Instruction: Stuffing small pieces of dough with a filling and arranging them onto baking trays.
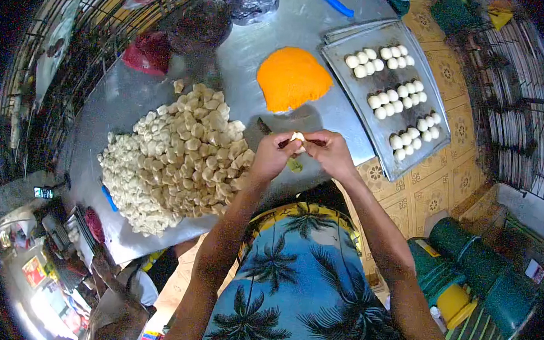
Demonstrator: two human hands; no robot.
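Palm-print shirt (290, 277) nearest, and out past it your left hand (273, 153) and right hand (331, 154) both pinch one small pale dough piece (297, 136) over the metal table (236, 59)! Probably light, soft, slightly tacky, easily torn: take its edges with fingertips, pressing gently.

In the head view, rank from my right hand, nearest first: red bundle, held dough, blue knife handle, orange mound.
1. Held dough: at your right hand.
2. Orange mound: ahead, slightly left.
3. Blue knife handle: straight ahead.
4. Red bundle: far left.
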